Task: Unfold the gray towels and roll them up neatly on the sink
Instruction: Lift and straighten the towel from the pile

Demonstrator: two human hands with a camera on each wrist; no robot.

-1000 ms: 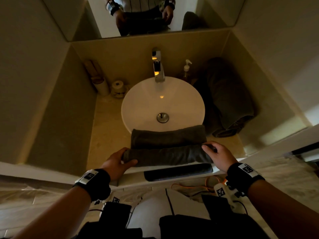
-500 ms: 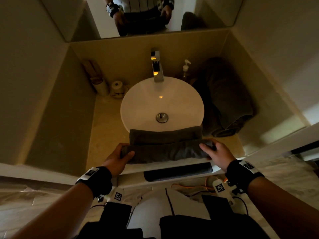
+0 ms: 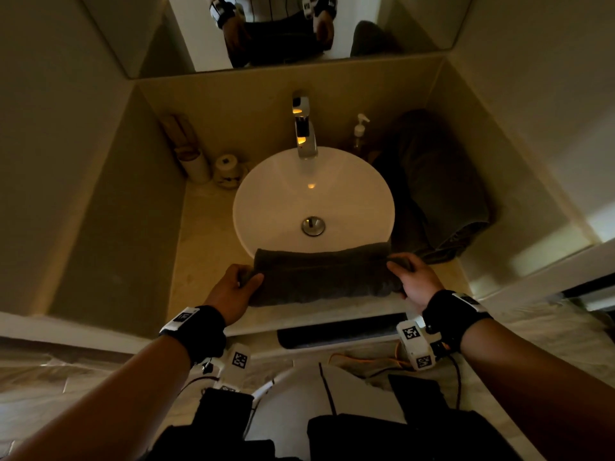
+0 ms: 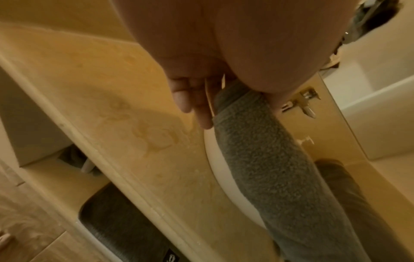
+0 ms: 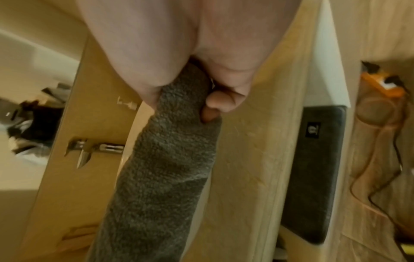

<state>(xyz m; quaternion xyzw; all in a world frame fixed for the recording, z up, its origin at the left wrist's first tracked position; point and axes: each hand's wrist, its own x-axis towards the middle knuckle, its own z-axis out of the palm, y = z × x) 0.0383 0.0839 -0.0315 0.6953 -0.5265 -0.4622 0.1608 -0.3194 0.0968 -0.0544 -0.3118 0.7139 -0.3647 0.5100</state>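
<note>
A dark gray towel (image 3: 321, 277), rolled into a thick log, lies crosswise on the near rim of the round white sink basin (image 3: 276, 197). My left hand (image 3: 248, 279) grips the roll's left end, and my right hand (image 3: 399, 271) grips its right end. In the left wrist view the towel (image 4: 264, 159) runs away from my fingers (image 4: 195, 108), which lie along its side. In the right wrist view my fingers (image 5: 218, 102) curl round the towel (image 5: 165, 168) end. A second gray towel (image 3: 439, 191) lies heaped on the counter right of the basin.
A chrome faucet (image 3: 303, 131) stands behind the basin, with a pump bottle (image 3: 359, 131) to its right and a small jar (image 3: 228, 168) and white tube (image 3: 196, 164) at the left. A mirror (image 3: 283, 28) hangs above. Walls close both sides. A dark mat (image 3: 339, 331) lies below the counter edge.
Both hands have moved away from me toward the basin, rolling the towel up. The flat strip that lay ahead of the roll is now wound in, and the roll is thicker.
</note>
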